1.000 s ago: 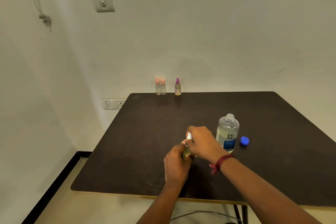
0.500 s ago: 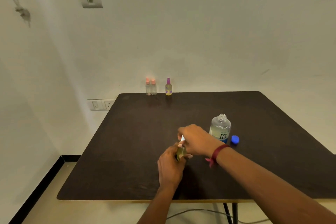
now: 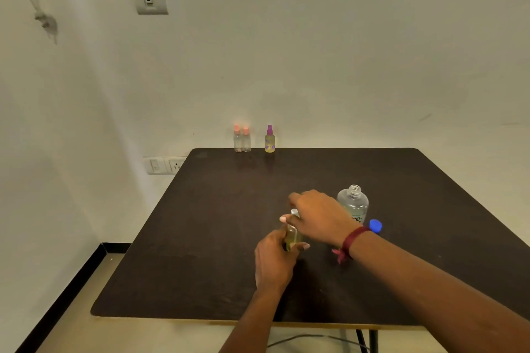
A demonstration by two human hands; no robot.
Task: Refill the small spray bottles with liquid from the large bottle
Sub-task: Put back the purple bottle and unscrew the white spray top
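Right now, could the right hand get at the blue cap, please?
Probably yes, once freed. The right hand is gripping the top of the small bottle, which the left hand holds. The cap lies uncovered beside that wrist, right of the large bottle.

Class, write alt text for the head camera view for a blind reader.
A left hand grips a small yellowish spray bottle on a dark table while the right hand holds its white top. Right of them are an open large bottle and a blue cap; three small spray bottles stand at the far edge.
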